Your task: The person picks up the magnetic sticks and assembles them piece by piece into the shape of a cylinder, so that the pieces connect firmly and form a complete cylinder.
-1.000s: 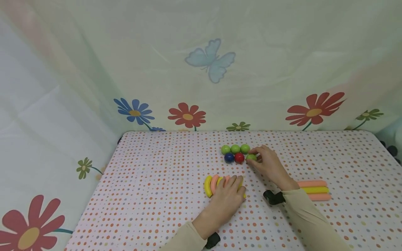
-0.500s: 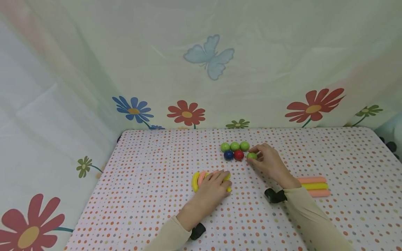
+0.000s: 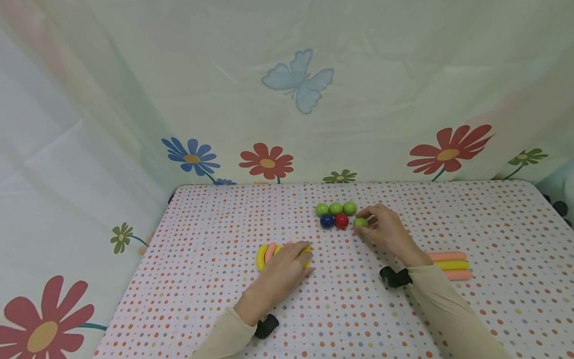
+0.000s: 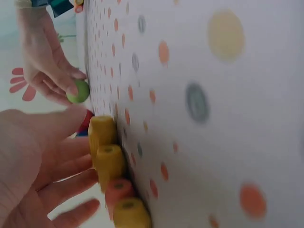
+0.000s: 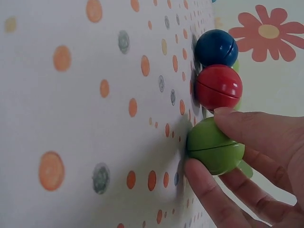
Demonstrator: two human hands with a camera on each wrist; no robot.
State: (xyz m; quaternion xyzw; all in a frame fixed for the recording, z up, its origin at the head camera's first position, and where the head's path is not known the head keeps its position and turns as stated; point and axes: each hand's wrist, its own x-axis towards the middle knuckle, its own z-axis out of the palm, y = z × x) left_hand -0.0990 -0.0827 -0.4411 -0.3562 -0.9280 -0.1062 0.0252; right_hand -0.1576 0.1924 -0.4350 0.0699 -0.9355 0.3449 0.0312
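Note:
My right hand [image 3: 389, 233] pinches a green ball [image 5: 209, 149] between thumb and fingers, close over the table. A red ball [image 3: 341, 221] and a blue ball [image 3: 327, 221] lie to its left, with a row of three green balls [image 3: 335, 209] just behind. Over a side-by-side row of curved yellow and pink pieces [image 3: 261, 258] lies my left hand [image 3: 283, 269], covering most of them. In the left wrist view its fingers stretch along the far side of the yellow pieces [image 4: 101, 135], and its thumb reaches toward the row's end.
Straight pink and yellow sticks [image 3: 452, 265] lie side by side at the right, partly behind the right forearm. A dotted cloth covers the table [image 3: 202, 279]. A flowered curtain [image 3: 215, 89] hangs behind its far edge.
The left hand has slid leftward across the table, and the row of curved pieces has moved along with it. The right hand with its green ball has hardly moved.

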